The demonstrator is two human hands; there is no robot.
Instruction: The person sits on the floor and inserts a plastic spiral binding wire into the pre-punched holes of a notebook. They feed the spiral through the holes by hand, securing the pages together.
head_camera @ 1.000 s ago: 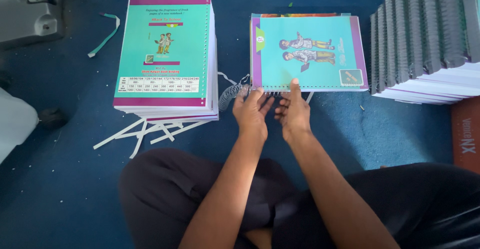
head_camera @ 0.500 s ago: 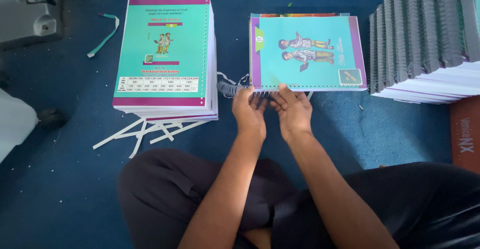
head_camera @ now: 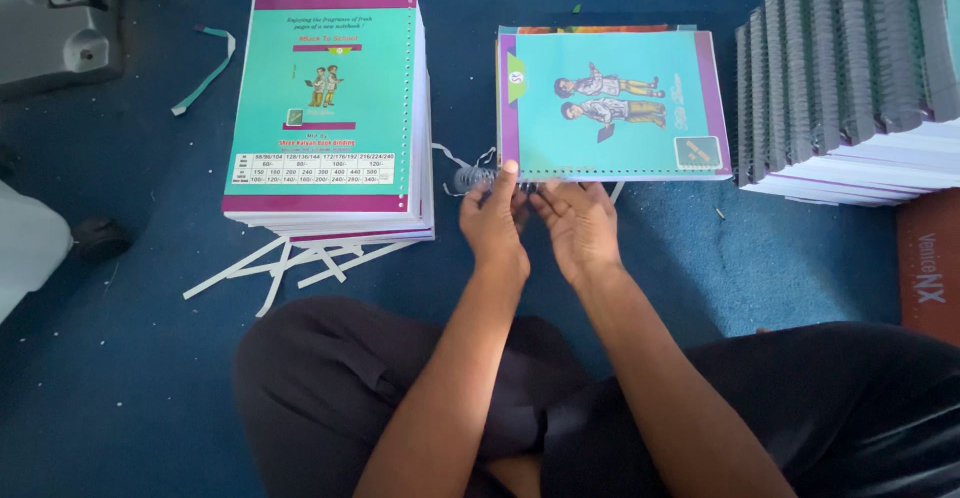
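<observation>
Sitting on blue carpet (head_camera: 120, 358), I note both hands at the notebook's (head_camera: 610, 98) near edge: left hand (head_camera: 492, 220) and right hand (head_camera: 575, 223) pinched around the wire spiral (head_camera: 472, 180).

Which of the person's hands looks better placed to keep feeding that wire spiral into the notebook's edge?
Probably the left hand: its fingers sit right at the spiral coil by the near left corner of the notebook. The right hand rests along the punched edge, seemingly steadying it.
</observation>
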